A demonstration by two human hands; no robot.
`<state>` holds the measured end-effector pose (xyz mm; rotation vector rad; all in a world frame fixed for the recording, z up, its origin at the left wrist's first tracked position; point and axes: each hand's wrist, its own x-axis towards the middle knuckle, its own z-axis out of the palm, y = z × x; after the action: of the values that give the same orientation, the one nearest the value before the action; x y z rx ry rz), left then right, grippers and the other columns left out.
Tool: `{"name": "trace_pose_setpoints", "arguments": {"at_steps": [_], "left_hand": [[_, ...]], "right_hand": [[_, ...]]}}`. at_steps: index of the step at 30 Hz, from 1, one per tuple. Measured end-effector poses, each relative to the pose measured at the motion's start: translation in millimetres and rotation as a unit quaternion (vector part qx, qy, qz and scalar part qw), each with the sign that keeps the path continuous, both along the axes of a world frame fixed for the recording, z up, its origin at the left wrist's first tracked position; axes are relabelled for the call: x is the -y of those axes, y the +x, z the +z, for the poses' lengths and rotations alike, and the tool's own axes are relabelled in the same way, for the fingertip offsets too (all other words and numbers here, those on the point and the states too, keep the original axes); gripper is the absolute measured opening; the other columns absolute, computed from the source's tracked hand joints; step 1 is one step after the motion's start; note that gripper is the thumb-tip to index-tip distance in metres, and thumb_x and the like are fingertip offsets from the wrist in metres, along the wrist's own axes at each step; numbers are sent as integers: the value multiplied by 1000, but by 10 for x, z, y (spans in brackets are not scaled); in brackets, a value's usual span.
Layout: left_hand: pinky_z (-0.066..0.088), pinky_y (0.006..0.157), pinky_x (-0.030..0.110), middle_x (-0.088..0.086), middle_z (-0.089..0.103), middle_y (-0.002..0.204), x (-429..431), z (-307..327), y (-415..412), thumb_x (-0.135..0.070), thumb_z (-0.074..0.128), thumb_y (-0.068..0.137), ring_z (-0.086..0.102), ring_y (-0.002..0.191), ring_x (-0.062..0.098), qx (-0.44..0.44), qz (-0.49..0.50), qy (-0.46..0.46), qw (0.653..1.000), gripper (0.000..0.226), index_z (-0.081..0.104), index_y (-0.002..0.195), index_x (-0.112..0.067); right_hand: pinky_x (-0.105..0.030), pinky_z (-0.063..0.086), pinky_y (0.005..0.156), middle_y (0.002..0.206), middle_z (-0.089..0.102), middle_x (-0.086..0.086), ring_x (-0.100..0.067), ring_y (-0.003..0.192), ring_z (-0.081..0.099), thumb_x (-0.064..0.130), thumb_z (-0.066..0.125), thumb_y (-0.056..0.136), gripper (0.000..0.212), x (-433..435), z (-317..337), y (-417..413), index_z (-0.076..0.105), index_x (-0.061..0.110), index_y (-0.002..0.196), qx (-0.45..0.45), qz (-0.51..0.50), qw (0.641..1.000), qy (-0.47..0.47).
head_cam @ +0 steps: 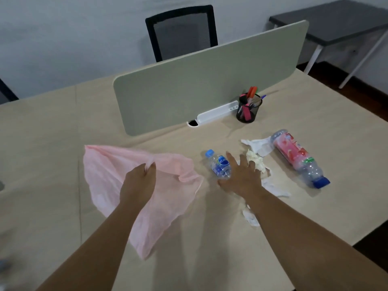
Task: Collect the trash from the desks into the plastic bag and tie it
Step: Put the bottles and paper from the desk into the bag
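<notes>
Pale beige desk (189, 238) fills the view, split by a grey-green upright divider panel (199, 87) with a black mesh office chair (182, 28) behind it. A black wire-mesh pen cup (247, 110) full of coloured markers stands by the panel's foot.

The left hand (138, 181) holds a thin pink plastic bag (109, 171) up off the desk's left half, its fingers (151, 165) curled and pinching the bag's rim.

The right hand (241, 177) lies low over the trash with its fingers (231, 159) spread straight and gripping nothing. Its thumb and forefinger flank the lower end of a small clear plastic water bottle with a blue cap (219, 164), which lies on its side just right of the bag.

Crumpled white tissues (259, 147) are scattered around and under that hand. A larger clear bottle with a red label and blue cap (294, 154) lies beyond them to the right.
</notes>
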<state>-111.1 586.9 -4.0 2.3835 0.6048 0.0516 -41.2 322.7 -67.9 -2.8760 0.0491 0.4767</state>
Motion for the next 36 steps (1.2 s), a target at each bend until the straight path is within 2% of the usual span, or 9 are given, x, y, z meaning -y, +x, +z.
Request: {"name": "trace_pose_setpoints", "arguments": {"at_steps": [5, 10, 15, 19, 22, 25, 29, 32, 36], "left_hand": [[42, 64, 35, 8, 61, 78, 29, -190, -72, -33, 38, 100, 54, 69, 23, -3, -31, -109, 994, 35, 57, 86, -8], [37, 94, 35, -6, 55, 120, 1, -78, 15, -42, 37, 101, 51, 109, 19, 4, -1, -177, 984, 37, 56, 121, -18], [39, 71, 31, -2, 56, 84, -6, 27, 132, -45, 35, 101, 50, 81, 19, 20, 36, -249, 968, 38, 54, 80, -20], [39, 73, 30, 0, 57, 85, 62, 85, 24, -45, 29, 103, 54, 79, 15, 1, -27, -217, 976, 41, 56, 87, -19], [43, 84, 30, 0, 65, 101, 83, 86, -81, -44, 29, 103, 60, 93, 16, -2, -56, -227, 972, 43, 63, 107, -18], [42, 80, 28, 1, 66, 103, 83, 85, -143, -42, 32, 103, 61, 94, 15, 16, -56, -230, 971, 41, 63, 110, -16], [44, 84, 32, 1, 64, 100, 86, 11, -120, -46, 31, 102, 59, 93, 18, 11, -67, -220, 973, 43, 62, 107, -17], [41, 81, 33, -2, 62, 95, 173, -97, -73, -44, 33, 102, 57, 91, 20, 7, -82, -214, 973, 38, 61, 99, -20], [38, 88, 31, 5, 62, 113, 365, -211, -16, -43, 33, 103, 54, 98, 17, 5, -104, -207, 973, 45, 59, 123, -12]], "right_hand": [[-39, 43, 83, 125, 39, -9, -34, 118, 40, 31, 60, 82, 88, 17, -200, -37, 6, 39, 151, -26, -22, 996, 81], [-37, 44, 74, 110, 41, -6, -28, 96, 45, 31, 61, 77, 87, -204, -75, -442, 13, 36, 149, 39, 5, 991, 131], [-37, 52, 67, 99, 49, -7, -26, 82, 51, 34, 68, 66, 84, -612, -50, -982, 29, 26, 139, 125, 93, 981, 117], [-34, 50, 78, 119, 41, -6, -25, 105, 44, 37, 66, 78, 76, -1129, 72, -840, 23, 31, 141, 67, 155, 980, 108], [-39, 45, 90, 136, 35, -9, -29, 119, 36, 36, 65, 82, 70, -1485, 72, -704, 31, 27, 143, 46, 176, 969, 164], [-44, 33, 110, 156, 14, -6, -31, 142, 14, 44, 66, 79, 84, -1533, -51, -647, 22, 29, 149, -18, 185, 963, 197], [-46, 26, 112, 158, 18, 2, -31, 143, 15, 77, 49, 69, 92, -987, -164, -686, 13, 46, 148, 53, 164, 980, 101], [-57, 13, 115, 159, 20, -2, -36, 146, 12, 85, 35, 62, 93, -390, -216, -788, 19, 49, 147, 103, 75, 991, 30], [-72, 25, 102, 157, 26, -15, -50, 139, 25, 89, 37, 60, 99, 367, -423, -933, 31, 42, 147, 123, -18, 991, -45]]}}
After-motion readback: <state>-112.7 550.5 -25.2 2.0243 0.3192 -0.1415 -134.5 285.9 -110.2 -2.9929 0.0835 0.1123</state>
